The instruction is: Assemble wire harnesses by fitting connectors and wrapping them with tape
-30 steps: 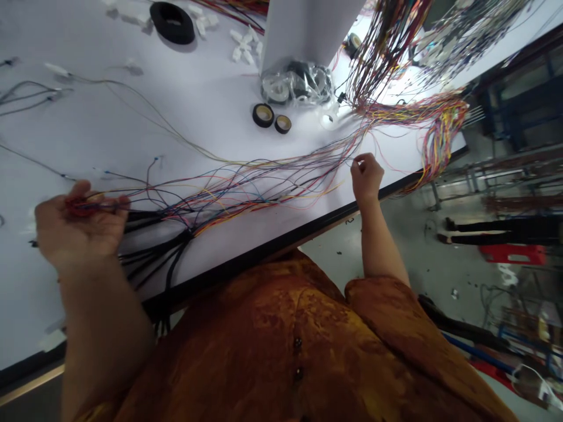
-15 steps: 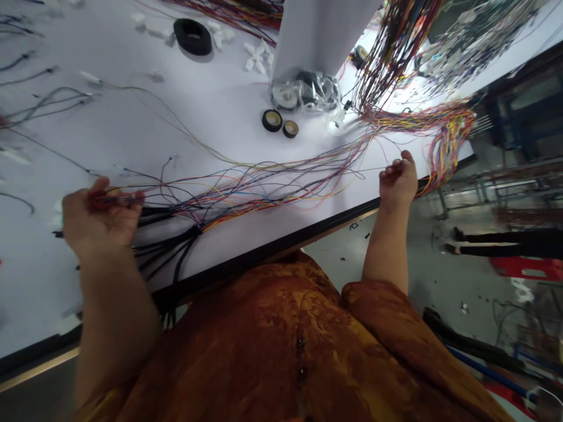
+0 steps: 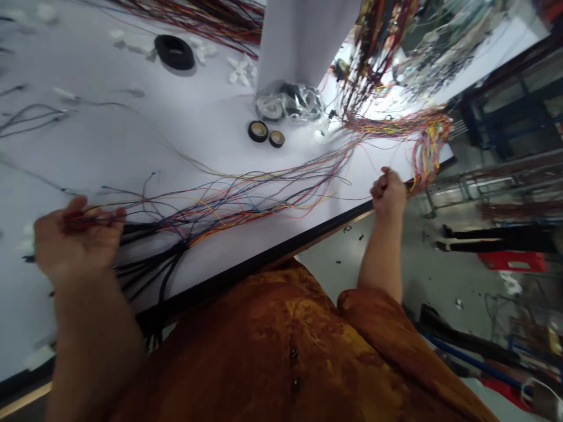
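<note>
On the left, my left hand (image 3: 81,237) curls round the ends of several thin coloured wires (image 3: 246,196), which run rightward across the white table. Black sleeved cable branches (image 3: 152,258) lie beside that hand and hang over the table's front edge. At the right, my right hand (image 3: 389,193) is closed in a pinch above the edge, with a single thin dark wire (image 3: 349,199) leading into its fingers. Past that hand, a thick multicoloured wire bundle (image 3: 396,126) stretches along the table and droops over its end.
Behind the wires are two small black tape rolls (image 3: 258,131), a larger black roll (image 3: 175,53) and plastic-wrapped rolls (image 3: 290,104) by a white upright panel (image 3: 303,47). White connectors (image 3: 241,69) are scattered about. More wires (image 3: 378,41) hang at the back. A person's legs (image 3: 492,237) show at right.
The whole view has shifted, so the table things sit further left. My right hand has come down a little nearer the table edge, its fingers closed tighter. My left hand keeps its hold.
</note>
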`<state>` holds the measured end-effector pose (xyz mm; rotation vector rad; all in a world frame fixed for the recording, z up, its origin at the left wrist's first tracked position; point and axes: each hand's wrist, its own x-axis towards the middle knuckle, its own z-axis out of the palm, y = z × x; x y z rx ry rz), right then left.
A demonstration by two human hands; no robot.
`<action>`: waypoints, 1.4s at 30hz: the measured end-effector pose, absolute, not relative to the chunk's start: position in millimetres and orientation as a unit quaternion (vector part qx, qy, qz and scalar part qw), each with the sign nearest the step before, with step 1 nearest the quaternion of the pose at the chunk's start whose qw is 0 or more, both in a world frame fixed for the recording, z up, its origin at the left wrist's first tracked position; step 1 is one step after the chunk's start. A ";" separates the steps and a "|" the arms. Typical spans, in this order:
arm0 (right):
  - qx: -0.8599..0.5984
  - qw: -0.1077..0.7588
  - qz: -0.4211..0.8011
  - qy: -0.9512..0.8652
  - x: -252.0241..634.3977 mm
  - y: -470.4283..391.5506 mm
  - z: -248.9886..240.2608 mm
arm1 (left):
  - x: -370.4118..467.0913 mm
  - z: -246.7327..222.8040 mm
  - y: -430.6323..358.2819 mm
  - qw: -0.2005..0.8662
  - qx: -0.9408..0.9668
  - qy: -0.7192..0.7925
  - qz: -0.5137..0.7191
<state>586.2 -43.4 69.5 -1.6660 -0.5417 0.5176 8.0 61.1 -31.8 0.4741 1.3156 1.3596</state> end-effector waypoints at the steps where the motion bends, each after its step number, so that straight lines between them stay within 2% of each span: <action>1: -0.698 0.618 0.214 -0.293 568.0 -39.6 87.8 | 11.9 -27.0 58.6 0.558 0.146 0.551 0.603; 4: -0.599 0.579 0.272 -0.482 495.8 -19.4 138.4 | 22.4 -14.2 50.3 0.578 0.102 0.517 0.624; 7: -0.468 0.471 0.478 -0.575 406.7 14.0 163.6 | 27.4 -10.2 45.0 0.558 0.141 0.500 0.648; 10: -0.347 0.364 0.676 -0.539 311.4 57.1 163.9 | 27.6 -12.4 42.6 0.561 0.216 0.481 0.638; 13: -0.315 0.300 0.747 -0.503 229.0 96.9 152.1 | 27.2 -14.4 40.2 0.557 0.262 0.462 0.638; 15: -0.314 0.288 0.719 -0.549 190.6 113.5 138.3 | 27.6 -14.1 38.4 0.558 0.271 0.454 0.640; 21: -0.390 0.260 0.464 -0.752 157.1 104.9 65.0 | 29.4 -13.6 37.0 0.549 0.255 0.437 0.665; 24: -0.393 0.254 0.432 -0.771 164.1 88.2 39.4 | 29.6 -16.5 37.4 0.555 0.250 0.430 0.667; 31: -0.382 0.293 0.373 -0.793 175.7 71.1 38.9 | 28.8 -18.0 38.3 0.583 0.214 0.422 0.660; 37: -0.390 0.275 0.342 -0.809 177.8 69.2 36.9 | 29.3 -16.3 36.9 0.567 0.237 0.423 0.666; 42: -0.415 0.217 0.271 -0.841 176.1 62.5 40.4 | 29.5 -23.6 35.7 0.527 0.294 0.452 0.657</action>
